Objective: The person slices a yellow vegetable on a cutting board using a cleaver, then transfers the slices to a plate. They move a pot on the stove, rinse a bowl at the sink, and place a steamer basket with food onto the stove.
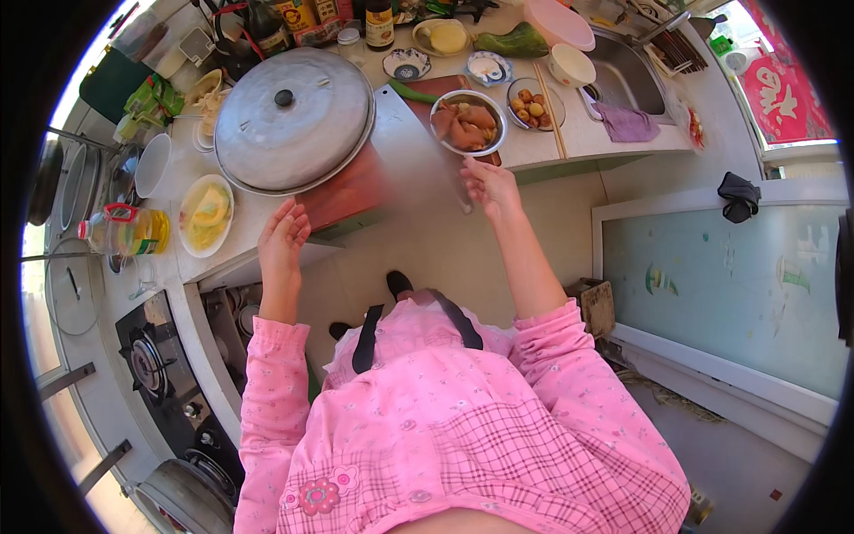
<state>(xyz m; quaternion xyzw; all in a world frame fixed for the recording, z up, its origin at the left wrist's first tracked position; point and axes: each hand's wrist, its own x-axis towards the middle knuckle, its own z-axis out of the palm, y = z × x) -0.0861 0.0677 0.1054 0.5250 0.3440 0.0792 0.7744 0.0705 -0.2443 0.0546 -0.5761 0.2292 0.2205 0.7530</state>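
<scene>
My left hand (285, 224), fingers loosely curled and apart, holds nothing just below the big domed metal lid (293, 120) and beside a reddish cutting board (347, 190). My right hand (492, 189) hovers by the rim of a metal bowl of brown meat pieces (467, 127), its fingers slightly bent around nothing visible. Immediately left of its fingertips lies the dark handle (460, 190) of a broad-bladed cleaver (400, 123); that area is blurred, and whether they touch is unclear. A long green vegetable (413, 93) lies behind the blade.
Right of the bowl are a dish of small round brown foods (527, 107), wooden chopsticks (552, 113), a white bowl (572, 65) and the sink (620, 73). On the left are a plate of yellow food (207, 215), an oil bottle (137, 230) and a gas stove (150, 364).
</scene>
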